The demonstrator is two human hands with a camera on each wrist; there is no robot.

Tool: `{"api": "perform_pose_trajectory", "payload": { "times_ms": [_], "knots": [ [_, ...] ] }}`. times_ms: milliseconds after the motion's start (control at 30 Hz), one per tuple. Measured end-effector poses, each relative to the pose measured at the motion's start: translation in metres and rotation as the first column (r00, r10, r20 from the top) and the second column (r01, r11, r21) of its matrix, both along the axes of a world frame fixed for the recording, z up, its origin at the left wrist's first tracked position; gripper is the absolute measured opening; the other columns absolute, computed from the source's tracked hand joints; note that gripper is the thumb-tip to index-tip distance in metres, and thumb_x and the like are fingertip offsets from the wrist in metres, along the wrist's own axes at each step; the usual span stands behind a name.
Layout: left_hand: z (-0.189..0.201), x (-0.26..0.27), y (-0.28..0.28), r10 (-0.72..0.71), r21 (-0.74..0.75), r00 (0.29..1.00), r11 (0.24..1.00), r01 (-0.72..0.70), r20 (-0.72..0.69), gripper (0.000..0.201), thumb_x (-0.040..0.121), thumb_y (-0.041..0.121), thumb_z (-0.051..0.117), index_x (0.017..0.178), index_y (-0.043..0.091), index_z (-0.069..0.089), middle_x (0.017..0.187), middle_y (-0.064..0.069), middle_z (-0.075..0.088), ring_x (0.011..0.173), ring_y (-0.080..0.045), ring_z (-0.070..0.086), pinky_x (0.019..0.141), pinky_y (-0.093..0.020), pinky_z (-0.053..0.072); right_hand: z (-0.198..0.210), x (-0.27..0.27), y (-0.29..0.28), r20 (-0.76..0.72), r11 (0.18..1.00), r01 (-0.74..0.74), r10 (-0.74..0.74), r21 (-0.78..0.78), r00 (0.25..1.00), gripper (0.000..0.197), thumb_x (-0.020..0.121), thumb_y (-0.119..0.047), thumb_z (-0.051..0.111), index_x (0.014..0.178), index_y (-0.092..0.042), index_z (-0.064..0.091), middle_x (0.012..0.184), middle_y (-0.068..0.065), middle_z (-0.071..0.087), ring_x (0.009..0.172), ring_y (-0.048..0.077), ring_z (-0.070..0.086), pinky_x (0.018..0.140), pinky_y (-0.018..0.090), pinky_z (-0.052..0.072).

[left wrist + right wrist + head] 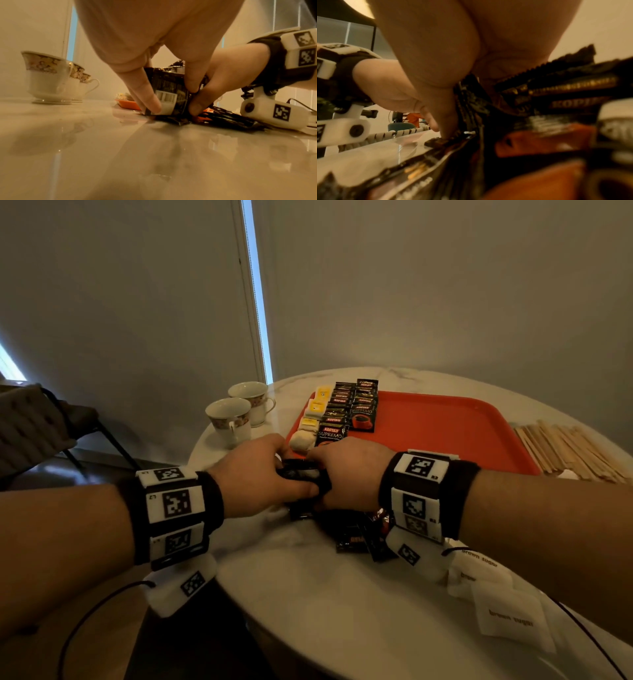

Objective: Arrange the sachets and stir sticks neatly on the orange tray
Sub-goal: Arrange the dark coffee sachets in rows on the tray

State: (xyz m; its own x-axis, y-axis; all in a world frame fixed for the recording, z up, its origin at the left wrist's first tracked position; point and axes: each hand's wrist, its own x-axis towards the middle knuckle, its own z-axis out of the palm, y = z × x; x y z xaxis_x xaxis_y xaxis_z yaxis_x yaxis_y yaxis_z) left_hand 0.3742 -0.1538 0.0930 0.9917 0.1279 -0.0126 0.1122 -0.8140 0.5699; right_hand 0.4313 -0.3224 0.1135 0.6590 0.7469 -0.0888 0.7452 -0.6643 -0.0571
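Both hands meet near the table's front, gripping one upright stack of black coffee sachets [302,476] between them. My left hand [260,470] pinches the stack [169,81] from above, its lower edge standing on the table. My right hand [349,470] grips the other side, its thumb [197,106] low on the stack [471,108]. The orange tray [445,433] behind holds rows of black sachets [342,409], yellow sachets [317,405] and pale pouches [303,440] at its left end. Wooden stir sticks [568,450] lie in a heap right of the tray.
Loose black sachets [359,535] lie under my right wrist. White brown-sugar sachets [507,618] sit at the table's near right edge. Two flowered cups [233,419] stand left of the tray. A chair [34,426] is off to the left.
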Motion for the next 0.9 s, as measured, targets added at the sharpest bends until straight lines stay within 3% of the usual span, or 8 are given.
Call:
{"api": "perform_pose_trajectory", "payload": {
  "times_ms": [100, 200, 367, 433, 533, 667, 767, 900],
  "knots": [
    [-0.002, 0.003, 0.002, 0.038, -0.088, 0.999, 0.996, -0.035, 0.037, 0.052, 0.069, 0.050, 0.091, 0.104, 0.031, 0.058, 0.096, 0.007, 0.072, 0.084, -0.012, 0.072, 0.079, -0.037, 0.063, 0.001, 0.005, -0.001, -0.040, 0.994, 0.033, -0.029, 0.108, 0.999, 0.046, 0.091, -0.035, 0.070, 0.133, -0.028, 0.055, 0.112, -0.003, 0.066, 0.100, 0.018, 0.063, 0.076, 0.029, 0.051],
    [0.001, 0.007, 0.001, 0.054, -0.179, 0.995, 0.983, -0.038, 0.083, 0.055, 0.071, 0.045, 0.092, 0.112, 0.029, 0.058, 0.101, 0.007, 0.071, 0.086, -0.010, 0.072, 0.078, -0.032, 0.063, 0.002, 0.011, -0.002, -0.099, 0.979, 0.062, -0.044, 0.194, 0.994, 0.040, 0.091, -0.028, 0.068, 0.130, -0.026, 0.059, 0.107, -0.005, 0.065, 0.095, 0.015, 0.061, 0.071, 0.025, 0.044],
    [0.013, 0.022, 0.000, 0.113, -0.405, 0.981, 0.913, -0.042, 0.155, 0.067, 0.067, 0.043, 0.093, 0.121, 0.030, 0.055, 0.113, 0.005, 0.067, 0.098, -0.017, 0.071, 0.081, -0.041, 0.064, 0.018, 0.031, -0.013, -0.219, 0.887, 0.196, -0.111, 0.418, 0.969, 0.035, 0.089, -0.035, 0.075, 0.121, -0.026, 0.066, 0.102, -0.007, 0.071, 0.095, 0.014, 0.067, 0.082, 0.029, 0.055],
    [0.021, 0.029, -0.004, 0.133, -0.563, 0.981, 0.826, -0.033, 0.138, 0.062, 0.073, 0.038, 0.090, 0.124, 0.026, 0.056, 0.116, 0.001, 0.069, 0.105, -0.019, 0.071, 0.084, -0.040, 0.063, 0.022, 0.044, -0.019, -0.382, 0.779, 0.277, -0.052, 0.563, 0.923, 0.032, 0.087, -0.032, 0.079, 0.116, -0.025, 0.069, 0.099, -0.005, 0.076, 0.092, 0.014, 0.072, 0.087, 0.033, 0.058],
    [0.030, 0.042, -0.012, 0.032, -0.761, 0.997, 0.648, 0.034, 0.072, 0.053, 0.081, 0.041, 0.084, 0.127, 0.023, 0.064, 0.121, -0.003, 0.074, 0.113, -0.026, 0.072, 0.091, -0.044, 0.061, 0.022, 0.054, -0.024, -0.597, 0.556, 0.406, 0.213, 0.725, 0.774, 0.029, 0.090, -0.010, 0.074, 0.118, -0.015, 0.068, 0.107, 0.008, 0.077, 0.099, 0.023, 0.075, 0.092, 0.041, 0.059],
    [0.035, 0.057, -0.035, -0.082, -0.924, 0.996, 0.379, 0.048, 0.018, 0.060, 0.081, 0.045, 0.077, 0.135, 0.023, 0.063, 0.123, -0.007, 0.075, 0.112, -0.030, 0.073, 0.087, -0.050, 0.061, 0.014, 0.064, -0.019, -0.563, 0.310, 0.472, 0.376, 0.825, 0.736, 0.029, 0.094, -0.003, 0.065, 0.123, -0.005, 0.065, 0.113, 0.020, 0.074, 0.105, 0.037, 0.072, 0.095, 0.053, 0.057],
    [0.031, 0.067, -0.051, -0.271, -0.976, 0.962, 0.217, 0.018, -0.043, 0.057, 0.087, 0.047, 0.069, 0.137, 0.019, 0.063, 0.128, -0.015, 0.072, 0.118, -0.038, 0.068, 0.099, -0.058, 0.055, 0.013, 0.076, -0.019, -0.526, 0.114, 0.523, 0.365, 0.844, 0.768, 0.033, 0.089, -0.008, 0.066, 0.122, -0.004, 0.066, 0.111, 0.022, 0.074, 0.104, 0.039, 0.072, 0.095, 0.057, 0.056],
    [0.028, 0.085, -0.056, -0.459, -0.946, 0.886, 0.311, 0.091, -0.066, 0.038, 0.099, 0.012, 0.061, 0.137, 0.010, 0.057, 0.127, -0.019, 0.071, 0.115, -0.038, 0.071, 0.097, -0.050, 0.059, 0.017, 0.090, -0.033, -0.490, -0.033, 0.522, 0.296, 0.852, 0.820, 0.024, 0.091, -0.008, 0.067, 0.114, -0.011, 0.070, 0.103, 0.020, 0.075, 0.094, 0.038, 0.074, 0.084, 0.055, 0.061]
  ]
}}
